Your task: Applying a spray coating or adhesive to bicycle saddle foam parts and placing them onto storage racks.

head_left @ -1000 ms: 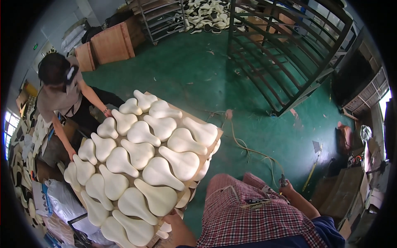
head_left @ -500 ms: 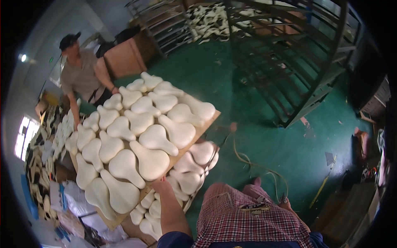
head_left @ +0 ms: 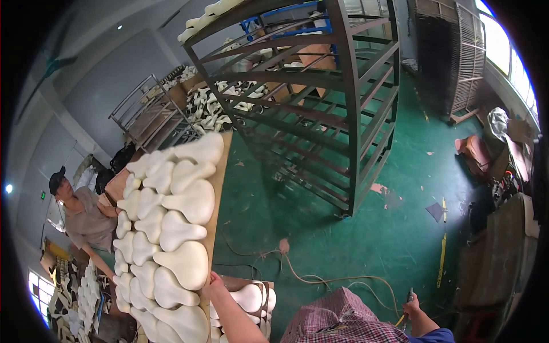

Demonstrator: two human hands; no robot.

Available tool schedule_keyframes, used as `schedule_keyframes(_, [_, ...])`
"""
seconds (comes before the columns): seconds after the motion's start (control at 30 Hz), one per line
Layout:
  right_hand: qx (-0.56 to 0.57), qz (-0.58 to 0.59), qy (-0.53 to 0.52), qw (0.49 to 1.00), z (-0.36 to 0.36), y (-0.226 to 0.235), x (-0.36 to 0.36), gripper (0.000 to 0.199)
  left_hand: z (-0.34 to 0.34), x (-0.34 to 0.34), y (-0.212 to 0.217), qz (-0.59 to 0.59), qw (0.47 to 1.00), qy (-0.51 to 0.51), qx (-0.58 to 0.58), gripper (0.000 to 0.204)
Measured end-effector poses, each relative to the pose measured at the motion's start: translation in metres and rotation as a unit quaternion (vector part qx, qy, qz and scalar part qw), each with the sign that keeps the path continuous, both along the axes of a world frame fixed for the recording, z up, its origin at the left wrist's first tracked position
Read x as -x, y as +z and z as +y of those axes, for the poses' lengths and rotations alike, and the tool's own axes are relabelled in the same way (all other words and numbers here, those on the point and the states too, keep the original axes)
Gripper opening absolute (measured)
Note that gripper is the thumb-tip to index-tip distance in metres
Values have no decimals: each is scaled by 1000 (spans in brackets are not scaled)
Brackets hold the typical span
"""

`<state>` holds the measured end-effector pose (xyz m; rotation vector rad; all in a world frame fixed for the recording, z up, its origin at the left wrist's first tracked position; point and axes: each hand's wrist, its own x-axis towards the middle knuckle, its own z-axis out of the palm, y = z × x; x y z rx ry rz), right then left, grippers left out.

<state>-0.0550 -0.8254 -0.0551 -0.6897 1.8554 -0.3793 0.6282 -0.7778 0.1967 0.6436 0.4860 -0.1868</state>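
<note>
A board (head_left: 220, 188) carries rows of cream, bicycle-saddle-shaped foam pads (head_left: 186, 264). My left hand (head_left: 214, 284) grips its near right edge, fingers wrapped over the rim. Across from me another person (head_left: 86, 214) reaches toward the board's far side, their hands partly hidden by the pads. Under the board, beside my left forearm, a lower stack of similar pads (head_left: 249, 298) shows. My right hand (head_left: 413, 308), down at my right side, is closed on a small air blow gun (head_left: 409, 296) with a hose at it.
A dark metal rack (head_left: 350, 114) with several slatted levels stands ahead, pads on its top. A thin air hose (head_left: 309, 279) snakes over the green floor (head_left: 400, 240). Cardboard (head_left: 494, 251) stands at right. A smaller shelf cart (head_left: 151, 117) and piled pads (head_left: 211, 108) lie beyond.
The view has swung up and right, bringing the rack more fully into sight. The loaded board now appears turned and farther left. My left hand keeps its edge grip; the right hand shows more clearly.
</note>
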Motion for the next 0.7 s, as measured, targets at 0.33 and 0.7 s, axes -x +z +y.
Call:
schedule_keyframes(0.33, [-26, -49, 65, 996, -26, -43, -27, 63, -112, 79, 166, -15, 980, 16, 200, 32])
schedule_keyframes(0.7, [-5, -16, -19, 1000, -7, -24, -15, 57, -224, 162, 206, -158, 952, -187, 181, 37])
